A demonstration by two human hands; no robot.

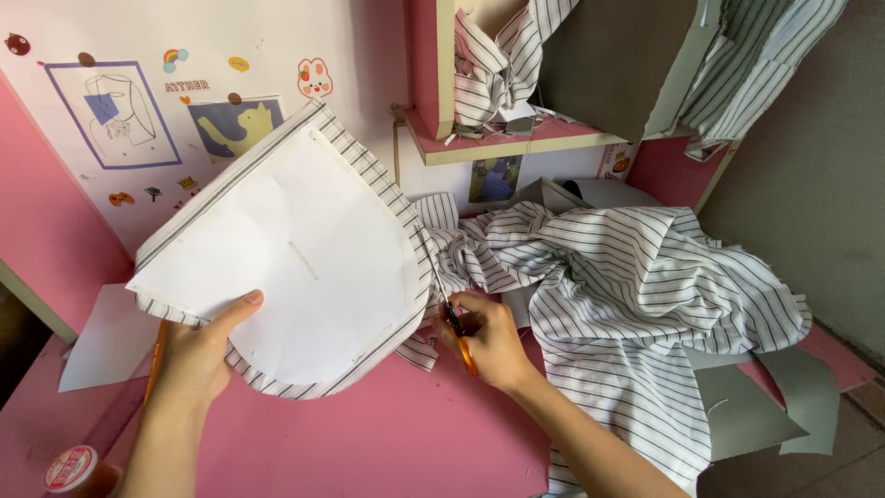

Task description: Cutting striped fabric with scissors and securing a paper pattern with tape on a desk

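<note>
- Striped fabric piece (pixel 369 175) with a white paper pattern (pixel 295 258) laid on it is held up over the pink table (pixel 406 433), tilted, its rounded edge toward the right.
- Left hand (pixel 198 355) grips the lower left edge of that piece, thumb pressed on the paper, fingers hidden behind it.
- Right hand (pixel 489 337) is closed around the orange handles of the scissors (pixel 447 309); the blades run up along the piece's right edge, just where the stripes show past the paper.
- An orange pencil (pixel 155 360) lies on the table just behind the left hand.
- Grey paper sheet (pixel 106 337) lies flat at the left, under the raised piece.
- A thread spool (pixel 74 470) with a red and white top stands at the lower left corner.
- A heap of striped cloth (pixel 636 277) is bunched at the right, touching the cut piece near the scissors.
- Grey card pieces (pixel 765 406) lie under the heap, hanging past the table's edge.
- Pink shelf (pixel 516 143) above holds more striped cloth and grey card.
- White wall (pixel 129 55) at the left bears stickers and small pictures.
</note>
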